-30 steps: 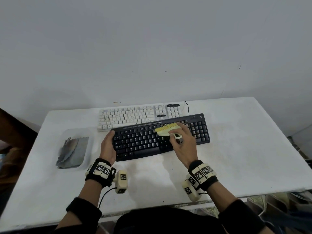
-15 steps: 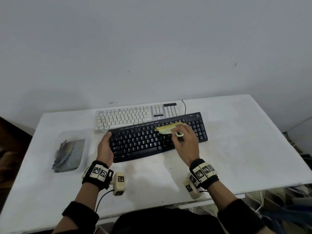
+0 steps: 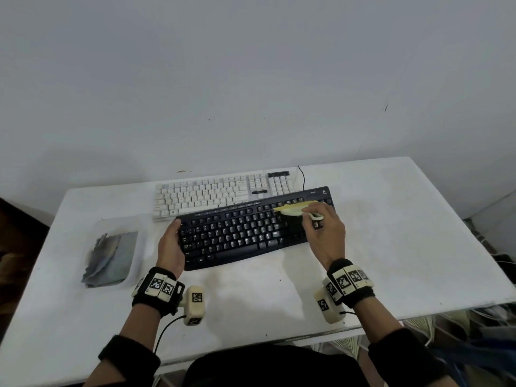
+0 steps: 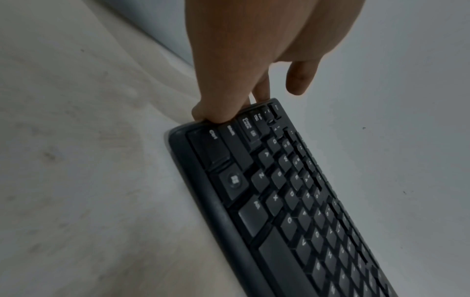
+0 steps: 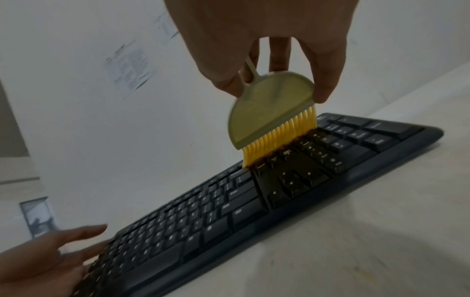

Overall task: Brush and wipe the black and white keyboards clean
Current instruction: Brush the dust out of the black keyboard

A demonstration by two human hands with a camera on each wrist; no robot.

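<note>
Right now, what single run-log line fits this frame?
step: brushing black keyboard | right hand: holds brush, bristles on keys | left hand: steadies left end | white keyboard: behind, untouched

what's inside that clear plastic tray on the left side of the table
The clear tray holds a crumpled grey cloth. Whatever may lie beneath the cloth is covered.

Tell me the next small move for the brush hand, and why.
Probably drag the brush toward the near edge. Its yellow bristles sit on the black keyboard's far rows by the numpad, the right hand holds it, and the left hand steadies the left end.
</note>
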